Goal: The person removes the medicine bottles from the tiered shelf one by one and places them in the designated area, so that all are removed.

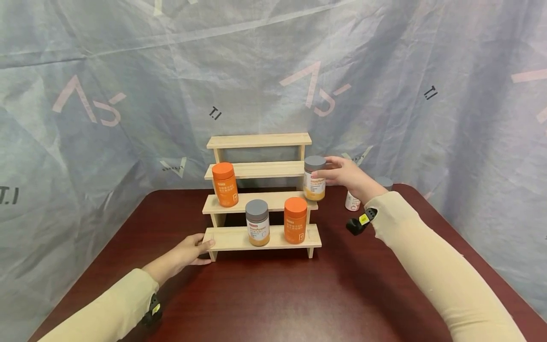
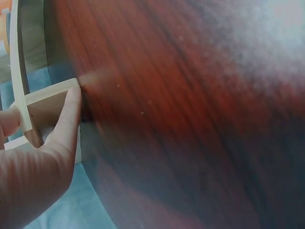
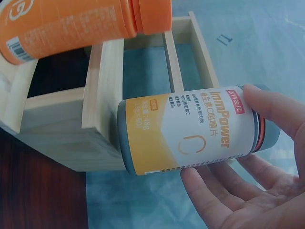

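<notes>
My right hand (image 1: 348, 175) holds a grey-lidded vitamin bottle (image 1: 314, 183) with a white and yellow label, at the right end of the second step from the bottom. In the right wrist view the thumb is by the lid, the fingers lie along the far side, and the bottle's base (image 3: 126, 138) is right at the step's edge. My left hand (image 1: 194, 250) grips the left end of the lowest step of the wooden stepped rack (image 1: 232, 241). The left wrist view has a finger (image 2: 71, 107) along the rack's leg, with the thumb at the board.
Another grey-lidded bottle (image 1: 258, 225) and an orange bottle (image 1: 295, 223) stand on the lowest step. One more orange bottle (image 1: 225, 185) occupies the second step's left side. Behind my right arm, a white bottle (image 1: 352, 202) and a grey lid (image 1: 384, 182) show on the dark red table (image 1: 273, 299).
</notes>
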A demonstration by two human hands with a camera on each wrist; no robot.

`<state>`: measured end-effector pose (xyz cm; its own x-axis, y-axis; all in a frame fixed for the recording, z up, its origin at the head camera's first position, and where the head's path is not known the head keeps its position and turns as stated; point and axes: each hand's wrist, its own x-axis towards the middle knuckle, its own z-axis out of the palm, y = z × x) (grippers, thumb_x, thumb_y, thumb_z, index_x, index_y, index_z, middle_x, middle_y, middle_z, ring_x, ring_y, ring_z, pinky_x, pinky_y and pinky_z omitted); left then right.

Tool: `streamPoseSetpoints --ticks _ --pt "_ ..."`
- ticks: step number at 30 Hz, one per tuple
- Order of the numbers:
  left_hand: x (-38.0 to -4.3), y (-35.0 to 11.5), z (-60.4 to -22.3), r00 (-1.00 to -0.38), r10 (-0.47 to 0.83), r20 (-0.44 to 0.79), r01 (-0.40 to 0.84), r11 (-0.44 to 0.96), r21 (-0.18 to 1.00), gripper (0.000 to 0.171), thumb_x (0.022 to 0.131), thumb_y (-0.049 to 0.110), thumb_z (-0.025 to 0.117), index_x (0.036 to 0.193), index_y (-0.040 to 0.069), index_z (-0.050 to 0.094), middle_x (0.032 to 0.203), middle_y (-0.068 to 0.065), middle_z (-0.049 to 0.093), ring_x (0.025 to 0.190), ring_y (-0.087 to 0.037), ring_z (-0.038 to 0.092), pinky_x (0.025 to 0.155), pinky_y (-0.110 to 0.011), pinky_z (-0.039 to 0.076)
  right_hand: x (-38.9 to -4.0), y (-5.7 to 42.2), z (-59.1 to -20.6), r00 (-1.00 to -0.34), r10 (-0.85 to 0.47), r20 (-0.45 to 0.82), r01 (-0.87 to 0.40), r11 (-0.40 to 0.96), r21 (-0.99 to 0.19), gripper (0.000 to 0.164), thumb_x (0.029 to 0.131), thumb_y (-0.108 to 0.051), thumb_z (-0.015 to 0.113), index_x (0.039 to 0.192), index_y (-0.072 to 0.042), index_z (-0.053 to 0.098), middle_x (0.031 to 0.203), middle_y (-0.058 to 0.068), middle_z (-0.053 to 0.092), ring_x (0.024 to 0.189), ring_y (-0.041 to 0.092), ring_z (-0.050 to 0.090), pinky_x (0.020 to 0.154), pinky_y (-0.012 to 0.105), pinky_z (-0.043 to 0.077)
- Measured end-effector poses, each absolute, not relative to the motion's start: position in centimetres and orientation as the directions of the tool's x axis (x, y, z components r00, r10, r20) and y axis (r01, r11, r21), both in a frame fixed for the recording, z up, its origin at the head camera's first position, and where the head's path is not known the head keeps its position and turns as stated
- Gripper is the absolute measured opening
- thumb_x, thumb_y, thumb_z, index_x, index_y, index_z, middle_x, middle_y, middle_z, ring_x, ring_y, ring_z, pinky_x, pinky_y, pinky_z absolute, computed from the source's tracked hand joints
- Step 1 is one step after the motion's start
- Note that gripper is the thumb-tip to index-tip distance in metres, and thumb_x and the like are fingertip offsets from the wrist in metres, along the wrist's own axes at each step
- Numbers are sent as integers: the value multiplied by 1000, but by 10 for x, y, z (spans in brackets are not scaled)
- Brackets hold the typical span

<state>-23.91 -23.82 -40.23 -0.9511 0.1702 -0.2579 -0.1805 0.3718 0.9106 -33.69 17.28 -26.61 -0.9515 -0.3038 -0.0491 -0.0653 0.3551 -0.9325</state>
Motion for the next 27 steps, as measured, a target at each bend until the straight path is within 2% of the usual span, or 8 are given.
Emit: streamPoseSetpoints --ticks 10,17,27 --pt "-239 -238 -403 -954 164 -252 -178 366 913 54 104 20 45 142 -15 27 132 -35 45 129 -46 45 89 -41 60 -341 187 -270 -966 -256 -43 -58 376 -925 95 87 -30 73 156 -9 11 160 19 16 141 35 33 114 48 39" --pt "-239 -238 -402 -954 168 -249 -173 370 913 55 105 21 45 142 -16 26 132 -37 45 129 -48 44 87 -42 60 -342 199 -278 -965 -254 -60 -34 352 -935 97 88 -33 73 157 -12 8 163 10 6 140 34 36 117 48 36" --pt "-239 -238 -402 -955 162 -250 -178 363 915 55 105 21 45 142 -15 27 132 -37 44 130 -48 43 87 -41 60 -349 210 -290 -976 -210 -61 -13 338 -941 97 90 -33 70 157 -13 4 163 11 1 141 38 34 119 51 31"
